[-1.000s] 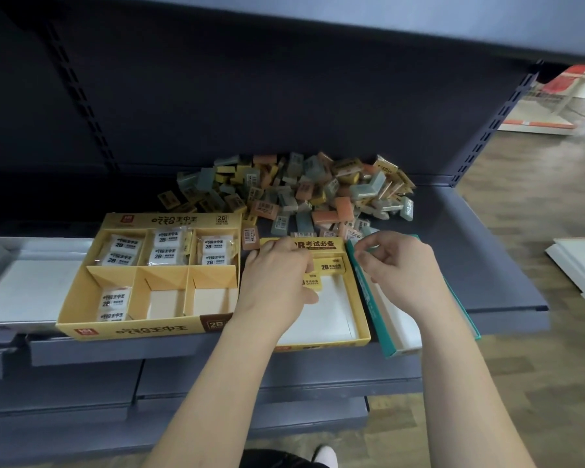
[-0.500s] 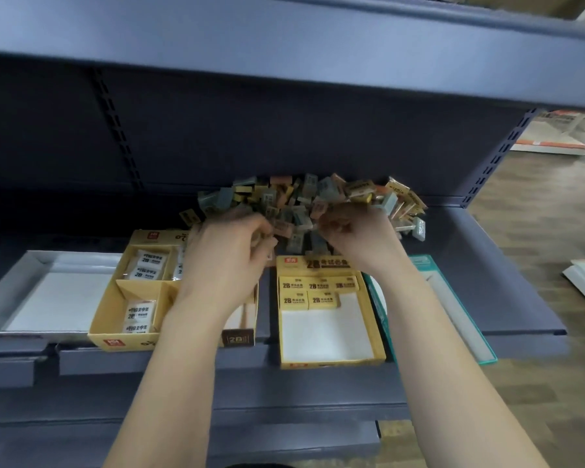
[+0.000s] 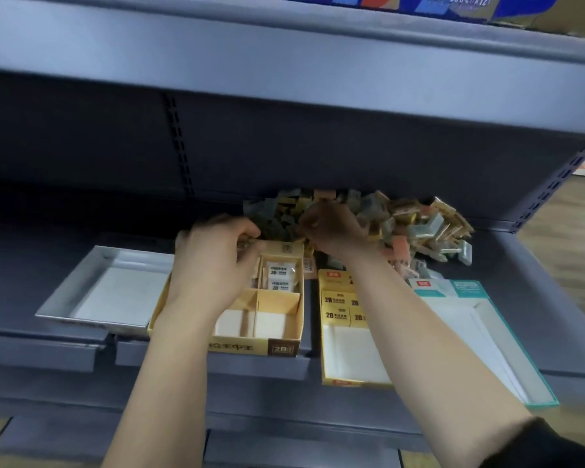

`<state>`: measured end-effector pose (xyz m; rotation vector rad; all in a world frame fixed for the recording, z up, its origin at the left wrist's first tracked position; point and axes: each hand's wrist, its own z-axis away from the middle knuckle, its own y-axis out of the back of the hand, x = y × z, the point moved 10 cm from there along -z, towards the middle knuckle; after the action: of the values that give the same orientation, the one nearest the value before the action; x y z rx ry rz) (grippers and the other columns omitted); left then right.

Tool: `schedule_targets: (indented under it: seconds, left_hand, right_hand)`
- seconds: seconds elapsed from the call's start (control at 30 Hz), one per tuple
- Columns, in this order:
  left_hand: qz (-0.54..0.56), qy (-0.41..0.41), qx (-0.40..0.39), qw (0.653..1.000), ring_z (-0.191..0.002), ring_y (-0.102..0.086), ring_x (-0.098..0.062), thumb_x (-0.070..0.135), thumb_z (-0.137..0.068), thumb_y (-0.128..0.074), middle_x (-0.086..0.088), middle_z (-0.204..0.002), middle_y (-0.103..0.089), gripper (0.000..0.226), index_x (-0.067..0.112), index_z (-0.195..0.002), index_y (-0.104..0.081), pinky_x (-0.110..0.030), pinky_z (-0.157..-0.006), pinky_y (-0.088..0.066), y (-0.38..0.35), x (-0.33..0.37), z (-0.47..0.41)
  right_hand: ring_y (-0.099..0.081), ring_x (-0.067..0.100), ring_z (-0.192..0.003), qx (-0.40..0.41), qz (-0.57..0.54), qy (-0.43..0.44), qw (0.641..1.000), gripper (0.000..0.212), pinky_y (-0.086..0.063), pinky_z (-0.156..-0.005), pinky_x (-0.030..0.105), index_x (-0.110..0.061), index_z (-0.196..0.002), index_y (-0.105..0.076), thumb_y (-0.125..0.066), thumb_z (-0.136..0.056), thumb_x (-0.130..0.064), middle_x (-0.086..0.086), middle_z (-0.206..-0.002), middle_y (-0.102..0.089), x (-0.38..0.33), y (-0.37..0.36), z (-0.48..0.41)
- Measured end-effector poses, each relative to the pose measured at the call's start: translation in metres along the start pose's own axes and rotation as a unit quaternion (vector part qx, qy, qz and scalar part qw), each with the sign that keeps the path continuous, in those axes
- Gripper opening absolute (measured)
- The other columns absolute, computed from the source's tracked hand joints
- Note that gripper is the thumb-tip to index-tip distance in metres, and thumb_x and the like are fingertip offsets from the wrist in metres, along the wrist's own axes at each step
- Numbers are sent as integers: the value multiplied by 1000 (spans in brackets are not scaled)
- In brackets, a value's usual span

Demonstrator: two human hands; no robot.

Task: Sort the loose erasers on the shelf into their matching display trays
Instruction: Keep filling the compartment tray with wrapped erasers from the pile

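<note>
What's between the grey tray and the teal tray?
In the head view, two yellow trays side by side: a divided tray next to the grey tray, then a flat tray next to the teal tray.

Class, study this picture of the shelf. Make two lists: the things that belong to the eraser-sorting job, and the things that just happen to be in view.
Belong to the job:
pile of loose erasers
divided yellow tray
yellow 2B tray
teal tray
grey tray
left hand
right hand

Just in view:
upper shelf
blue cartons on it
wooden floor
</note>
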<state>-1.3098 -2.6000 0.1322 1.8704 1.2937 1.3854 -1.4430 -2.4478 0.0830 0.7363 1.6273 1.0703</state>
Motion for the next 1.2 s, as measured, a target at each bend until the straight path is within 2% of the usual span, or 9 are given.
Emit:
schedule_targets:
  seconds: [0.1, 0.17, 0.33, 0.5, 0.63, 0.83, 0.9, 1.13, 1.2]
  left_hand:
    - [7, -2, 6, 1000, -93, -64, -22, 36, -91, -63, 6, -101, -70, 18, 25, -103, -69, -45, -86, -48, 4, -5, -2]
    - [10, -6, 13, 1000, -90, -65, -22, 35, -90, -65, 6, -98, -70, 17, 24, -102, -70, -45, -83, -50, 6, -7, -3]
    - [18, -4, 14, 1000, -91, -65, -21, 33, -90, -64, 6, -98, -71, 16, 24, -102, -70, -44, -83, -49, 3, -11, -5]
    - [23, -4, 3, 1000, -94, -65, -20, 34, -91, -63, 8, -100, -71, 16, 26, -103, -69, -46, -85, -50, -3, -10, -6]
    - [28, -8, -3, 1000, -96, -65, -19, 33, -91, -63, 8, -101, -70, 16, 26, -104, -69, -46, -87, -50, -4, -8, -9]
    - [43, -12, -32, 998, -99, -64, -16, 31, -92, -62, 10, -102, -70, 17, 24, -107, -68, -43, -91, -49, -7, -3, -28]
    - [59, -17, -44, 997, -99, -64, -15, 30, -91, -63, 10, -102, -70, 17, 23, -106, -68, -43, -93, -49, -10, 1, -38]
    - [33, -55, -138, 988, -98, -63, -13, 28, -92, -65, 7, -105, -68, 22, 22, -113, -67, -39, -89, -52, -47, 34, -65]
    - [15, -59, -169, 984, -99, -62, -15, 27, -91, -66, 5, -108, -67, 23, 22, -114, -66, -40, -89, -52, -63, 37, -70]
  right_hand:
    - [-60, 11, -76, 9, 30, 5, 999, 17, -47, -58, 27, -24, -73, -66, -63, -89, -28, -11, -77, -59, -3, -5, -9]
    - [-55, 9, -82, 12, 37, 6, 999, 5, -40, -58, 24, -27, -85, -69, -65, -88, -24, -14, -85, -54, -3, -6, -14]
    - [-55, 9, -89, 8, -2, 1, 1000, 26, -39, -61, 19, -24, -103, -71, -60, -86, -7, -9, -98, -60, -2, -11, -15]
    - [-57, 18, -112, -34, -20, 6, 999, 34, -39, -73, 18, -18, -118, -65, -59, -87, -4, 1, -119, -61, -3, -17, -11]
    - [-54, 13, -98, -47, -29, 18, 998, 24, -30, -57, 12, -13, -115, -64, -57, -92, -8, -2, -105, -55, -7, -17, -4]
    - [-58, 7, -81, -2, -95, -14, 995, 1, -44, -64, 20, -20, -87, -64, -64, -87, -19, -9, -85, -59, 5, 6, 6]
    - [-62, 9, -79, -1, -115, -31, 993, 8, -48, -64, 22, -24, -82, -60, -64, -84, -17, -7, -82, -63, 12, 13, 9]
    - [-67, 3, -65, 22, -171, -82, 982, 11, -50, -51, 13, -23, -95, -64, -67, -86, -17, -7, -79, -68, 41, 34, 39]
    - [-69, 5, -63, 28, -182, -104, 977, 12, -57, -56, 19, -26, -96, -63, -68, -87, -20, -7, -79, -69, 53, 37, 49]
